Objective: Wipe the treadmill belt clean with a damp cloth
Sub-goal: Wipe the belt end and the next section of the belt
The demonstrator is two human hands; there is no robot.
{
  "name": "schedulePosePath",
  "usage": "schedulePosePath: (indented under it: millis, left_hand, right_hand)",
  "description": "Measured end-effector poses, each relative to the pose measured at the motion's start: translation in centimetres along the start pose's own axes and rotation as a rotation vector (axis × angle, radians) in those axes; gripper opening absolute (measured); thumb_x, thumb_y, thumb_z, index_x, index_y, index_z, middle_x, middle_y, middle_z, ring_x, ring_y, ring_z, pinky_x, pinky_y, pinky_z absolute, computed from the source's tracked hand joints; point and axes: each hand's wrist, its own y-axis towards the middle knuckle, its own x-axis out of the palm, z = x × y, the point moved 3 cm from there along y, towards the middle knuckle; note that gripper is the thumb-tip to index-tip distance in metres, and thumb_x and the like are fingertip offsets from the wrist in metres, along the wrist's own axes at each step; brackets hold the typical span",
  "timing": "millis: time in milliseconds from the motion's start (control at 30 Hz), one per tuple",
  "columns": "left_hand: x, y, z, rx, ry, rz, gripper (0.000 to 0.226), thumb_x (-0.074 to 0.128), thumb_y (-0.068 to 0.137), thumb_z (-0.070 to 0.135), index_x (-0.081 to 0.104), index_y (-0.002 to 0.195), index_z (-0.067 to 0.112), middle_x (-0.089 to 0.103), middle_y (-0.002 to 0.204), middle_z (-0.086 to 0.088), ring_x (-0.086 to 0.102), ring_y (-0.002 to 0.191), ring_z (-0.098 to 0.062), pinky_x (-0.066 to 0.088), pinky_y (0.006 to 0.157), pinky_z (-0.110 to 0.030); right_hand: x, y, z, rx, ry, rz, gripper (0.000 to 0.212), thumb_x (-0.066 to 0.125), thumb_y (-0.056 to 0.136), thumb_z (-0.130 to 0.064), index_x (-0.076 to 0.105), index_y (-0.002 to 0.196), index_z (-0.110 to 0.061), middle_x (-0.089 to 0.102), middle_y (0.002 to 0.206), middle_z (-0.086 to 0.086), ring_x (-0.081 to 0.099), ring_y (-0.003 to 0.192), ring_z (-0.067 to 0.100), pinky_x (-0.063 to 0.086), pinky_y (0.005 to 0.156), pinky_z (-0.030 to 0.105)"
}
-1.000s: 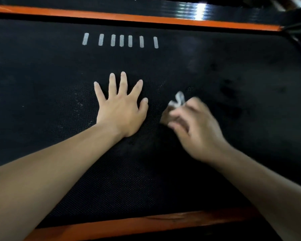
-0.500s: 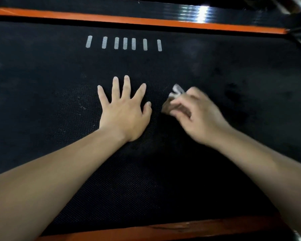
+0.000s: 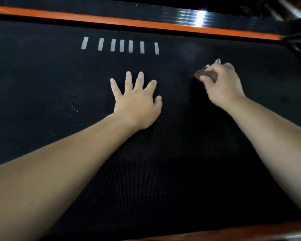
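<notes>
The black textured treadmill belt (image 3: 59, 87) fills most of the view. My left hand (image 3: 137, 103) lies flat on it near the centre, fingers spread and straight. To its right, my right hand (image 3: 222, 84) grips a small crumpled cloth (image 3: 206, 73) and presses it onto the belt. The cloth looks dirty brown where it shows under my fingers, and a pale corner pokes out above my knuckles. Most of the cloth is hidden inside my fist.
A row of several short white marks (image 3: 121, 46) is printed on the belt beyond my left hand. Orange side rails run along the far edge (image 3: 146, 23) and the near edge (image 3: 250, 232). A dark frame strut (image 3: 297, 42) stands at the top right.
My right hand has slid the cloth away from my left hand, to the right and farther up the belt. My left hand has stayed flat in place.
</notes>
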Motion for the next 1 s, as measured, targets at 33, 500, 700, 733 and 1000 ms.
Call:
schedulePosePath:
  millis: [33, 500, 700, 733, 1000]
  left_hand:
    - [0.2, 0.2, 0.2, -0.023, -0.001, -0.003, 0.063, 0.024, 0.104, 0.056, 0.018, 0.163, 0.033, 0.003, 0.173, -0.008, -0.011, 0.158, -0.038, -0.01, 0.118, -0.072]
    - [1.3, 0.3, 1.0, -0.03, 0.096, 0.053, 0.072, 0.016, 0.098, 0.065, 0.009, 0.163, 0.036, -0.002, 0.173, -0.013, -0.013, 0.156, -0.042, -0.006, 0.117, -0.074]
    - [1.4, 0.3, 1.0, -0.028, 0.107, 0.066, 0.075, 0.01, 0.094, 0.066, 0.009, 0.163, 0.036, 0.0, 0.173, -0.012, -0.01, 0.157, -0.042, -0.004, 0.117, -0.074]
    - [1.3, 0.3, 1.0, -0.027, 0.104, 0.065, 0.075, 0.01, 0.094, 0.066, 0.009, 0.163, 0.036, 0.0, 0.173, -0.012, -0.011, 0.157, -0.042, -0.004, 0.117, -0.074]
    - [1.3, 0.4, 1.0, -0.029, 0.116, 0.064, 0.074, 0.01, 0.094, 0.066, 0.007, 0.163, 0.036, -0.001, 0.173, -0.012, -0.011, 0.157, -0.041, -0.004, 0.118, -0.073]
  right_hand:
    - [0.4, 0.3, 0.2, 0.042, -0.007, 0.017, 0.027, 0.063, 0.094, -0.039, 0.065, 0.117, -0.025, 0.051, 0.126, 0.003, 0.058, 0.114, 0.025, 0.053, 0.094, 0.045]
    - [3.3, 3.6, -1.2, -0.109, 0.012, -0.014, 0.024, 0.067, 0.092, -0.036, 0.067, 0.114, -0.024, 0.053, 0.118, 0.003, 0.056, 0.108, 0.021, 0.047, 0.089, 0.036]
    - [2.6, 8.3, 0.0, -0.138, 0.006, 0.004, 0.027, 0.065, 0.095, -0.034, 0.067, 0.119, -0.021, 0.052, 0.118, 0.003, 0.058, 0.112, 0.02, 0.041, 0.095, 0.026]
    - [2.7, 9.9, 0.7, -0.028, 0.011, 0.038, 0.027, 0.063, 0.095, -0.036, 0.066, 0.118, -0.023, 0.053, 0.124, 0.005, 0.058, 0.115, 0.026, 0.043, 0.095, 0.032]
    - [4.5, 9.7, -1.7, -0.299, 0.033, -0.048, 0.018, 0.067, 0.093, -0.028, 0.069, 0.109, -0.02, 0.054, 0.112, 0.002, 0.057, 0.107, 0.016, 0.045, 0.098, 0.034]
